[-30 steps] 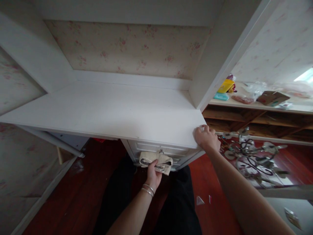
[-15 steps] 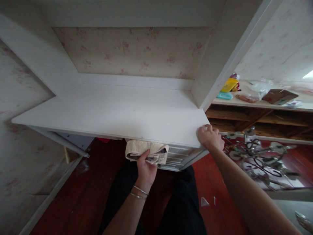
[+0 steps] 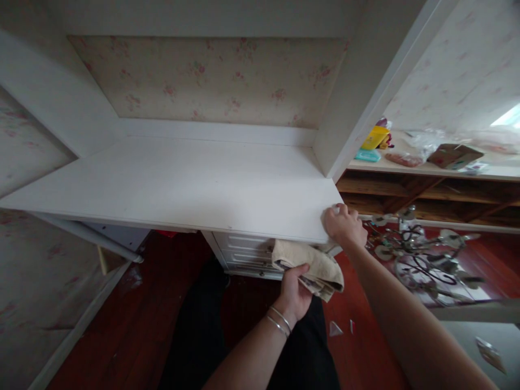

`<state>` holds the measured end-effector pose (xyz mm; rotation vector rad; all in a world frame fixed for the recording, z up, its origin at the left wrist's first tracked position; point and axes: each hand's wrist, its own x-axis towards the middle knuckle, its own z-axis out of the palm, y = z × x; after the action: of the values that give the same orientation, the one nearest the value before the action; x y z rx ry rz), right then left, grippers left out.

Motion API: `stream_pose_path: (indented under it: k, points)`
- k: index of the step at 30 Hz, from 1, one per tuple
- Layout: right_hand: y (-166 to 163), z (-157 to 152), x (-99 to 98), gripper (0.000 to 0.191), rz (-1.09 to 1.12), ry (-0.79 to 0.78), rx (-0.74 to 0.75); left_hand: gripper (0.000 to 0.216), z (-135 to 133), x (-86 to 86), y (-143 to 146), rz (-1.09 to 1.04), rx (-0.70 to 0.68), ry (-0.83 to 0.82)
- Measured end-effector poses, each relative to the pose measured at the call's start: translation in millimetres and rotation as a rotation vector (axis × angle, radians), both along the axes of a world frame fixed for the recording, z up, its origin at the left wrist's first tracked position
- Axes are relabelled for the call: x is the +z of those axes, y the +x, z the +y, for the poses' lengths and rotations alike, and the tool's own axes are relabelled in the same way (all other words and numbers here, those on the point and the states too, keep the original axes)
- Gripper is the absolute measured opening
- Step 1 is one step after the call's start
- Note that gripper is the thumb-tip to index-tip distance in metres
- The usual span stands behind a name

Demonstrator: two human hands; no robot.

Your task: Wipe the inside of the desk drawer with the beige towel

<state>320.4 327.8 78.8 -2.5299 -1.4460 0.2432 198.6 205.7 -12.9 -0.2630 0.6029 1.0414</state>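
A thick, folded beige cloth (image 3: 311,262) is in my left hand (image 3: 296,292), with the thumb over its near side and the fingers beneath. It is in front of the white desk's (image 3: 179,181) front edge, by the drawers (image 3: 247,250), partly covering them. At the desktop's right front corner, my right hand (image 3: 346,226) has its fingers curled down over the edge. A small whitish spot shows near its fingers, too small to name.
Right of the desk, a low shelf unit (image 3: 410,169) carries a yellow item (image 3: 376,138), a teal box (image 3: 368,155) and a brown carton (image 3: 455,156). A chandelier (image 3: 426,254) lies on the right. Small scraps (image 3: 335,329) lie on the red floor (image 3: 365,346).
My left hand has carried the folded cloth to the right along the desk's front, uncovering drawer fronts. My right hand stays on the corner. The view has shifted slightly right.
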Motion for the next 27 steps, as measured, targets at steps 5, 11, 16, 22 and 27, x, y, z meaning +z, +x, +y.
stream_pose_path:
  k: [5,11,16,22,27]
  points:
    - [2.2,0.2,-1.3,0.058,0.002,0.004,0.012,0.025,1.2,-40.4,11.2,0.045,-0.065,-0.068]
    - [4.2,0.0,-1.7,0.058,0.0,0.004,0.018,0.021,3.2,-77.1,-10.3,0.211,0.08,-0.146]
    - [4.4,0.9,-2.0,0.059,0.009,-0.011,0.014,0.022,8.3,-87.6,-57.0,0.322,0.262,-0.151]
    - [3.8,0.4,-2.0,0.059,0.024,-0.003,0.011,0.036,14.6,-77.2,-121.5,0.377,0.443,-0.095]
    - [3.9,-1.1,-1.0,0.059,0.03,-0.004,0.01,0.039,3.6,-37.5,-158.8,0.452,0.509,-0.013]
